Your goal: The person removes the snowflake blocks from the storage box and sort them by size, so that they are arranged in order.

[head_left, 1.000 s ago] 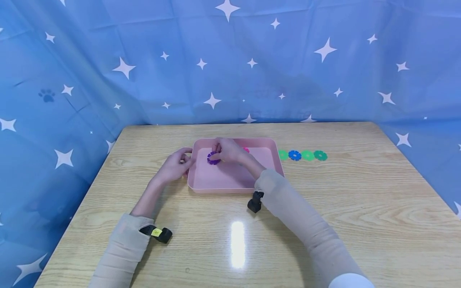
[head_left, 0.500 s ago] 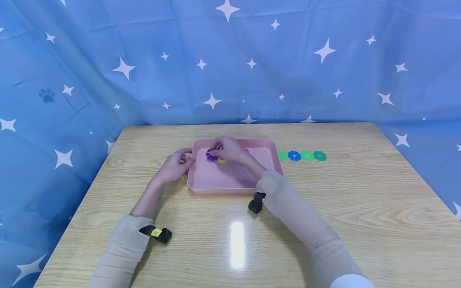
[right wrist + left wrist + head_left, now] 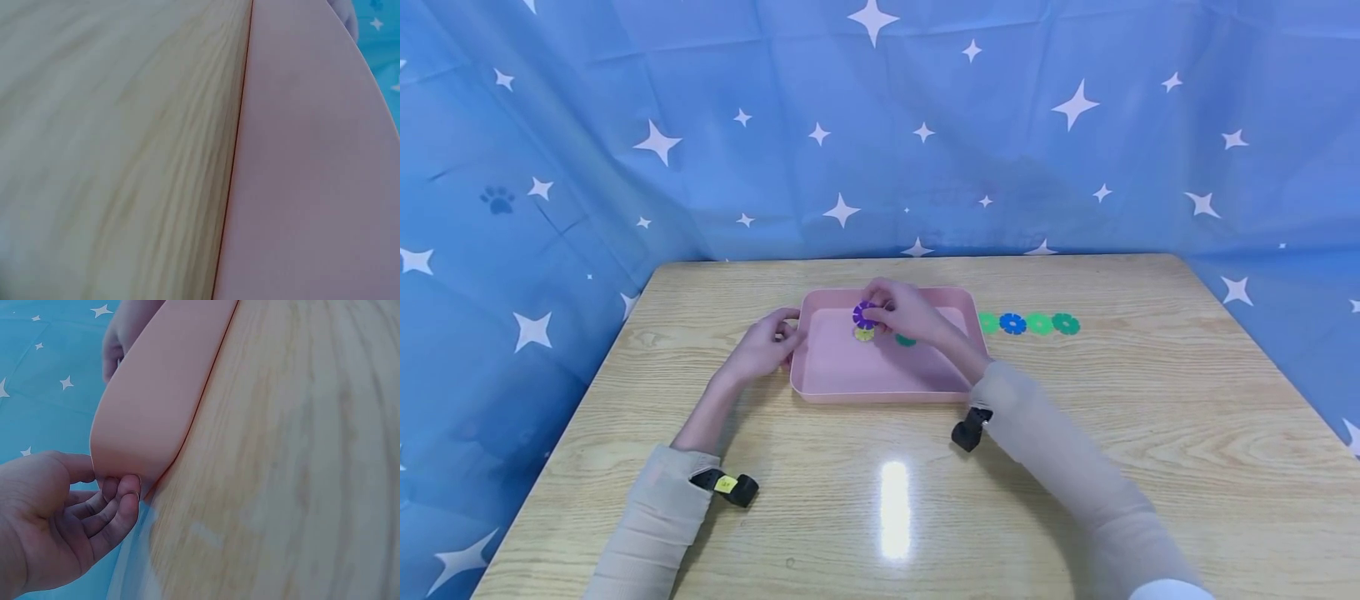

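Note:
The pink tray lies on the wooden table, its side wall large in the left wrist view. My left hand grips the tray's left edge; in the left wrist view the fingers of that hand are curled against the corner. Over the tray, my right hand pinches a purple flower-shaped disc between thumb and fingers. Just below that disc a yellow disc shows in the tray, and a green disc lies under the hand. The right wrist view shows mostly tray wall.
Right of the tray, a row of discs lies on the table: light green, blue, light green and dark green. A blue star-patterned cloth hangs behind the table.
The right hand has lifted the purple disc and moved it right and slightly back, uncovering the yellow and green discs. The pink disc is now hidden. The left hand has stayed at the tray's edge.

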A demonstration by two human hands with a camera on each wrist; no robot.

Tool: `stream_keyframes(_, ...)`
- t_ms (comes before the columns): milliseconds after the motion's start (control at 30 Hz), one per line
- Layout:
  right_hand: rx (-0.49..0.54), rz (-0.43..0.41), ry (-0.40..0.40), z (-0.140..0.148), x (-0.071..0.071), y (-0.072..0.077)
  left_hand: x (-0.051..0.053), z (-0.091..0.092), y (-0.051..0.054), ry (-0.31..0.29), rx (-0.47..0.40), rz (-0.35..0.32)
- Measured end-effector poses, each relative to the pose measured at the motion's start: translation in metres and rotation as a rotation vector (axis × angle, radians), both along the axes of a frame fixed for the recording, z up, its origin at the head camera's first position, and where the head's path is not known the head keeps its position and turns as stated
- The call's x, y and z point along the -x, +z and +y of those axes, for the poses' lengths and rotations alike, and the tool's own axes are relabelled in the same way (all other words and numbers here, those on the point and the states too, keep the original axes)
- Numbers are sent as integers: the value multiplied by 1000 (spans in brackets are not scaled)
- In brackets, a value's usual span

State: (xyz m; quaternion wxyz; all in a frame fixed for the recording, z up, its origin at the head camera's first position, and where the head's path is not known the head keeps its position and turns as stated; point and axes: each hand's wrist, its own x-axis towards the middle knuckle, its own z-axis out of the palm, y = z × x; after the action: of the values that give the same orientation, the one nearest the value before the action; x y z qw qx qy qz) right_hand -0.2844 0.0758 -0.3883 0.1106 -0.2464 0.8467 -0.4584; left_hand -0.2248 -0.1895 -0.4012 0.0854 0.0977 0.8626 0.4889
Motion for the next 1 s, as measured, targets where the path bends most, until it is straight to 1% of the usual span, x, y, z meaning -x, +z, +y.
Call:
stream_keyframes(167,36,13,-24,27,-3,3,1,0,1,-4,5,2)
stream_keyframes(333,60,61,-92,53,-4,8,2,0,0,-3,0,2)
stream_keyframes(433,56,91,-128,69,-3,10,1,0,0,1,-5,-1)
stream_keyframes(733,17,120,-233,121,4,13,0,1,-1,8,-9,-6)
stream_keyframes(1000,-95,147,-320,163,2,13,0,-1,-1,4,-4,-15)
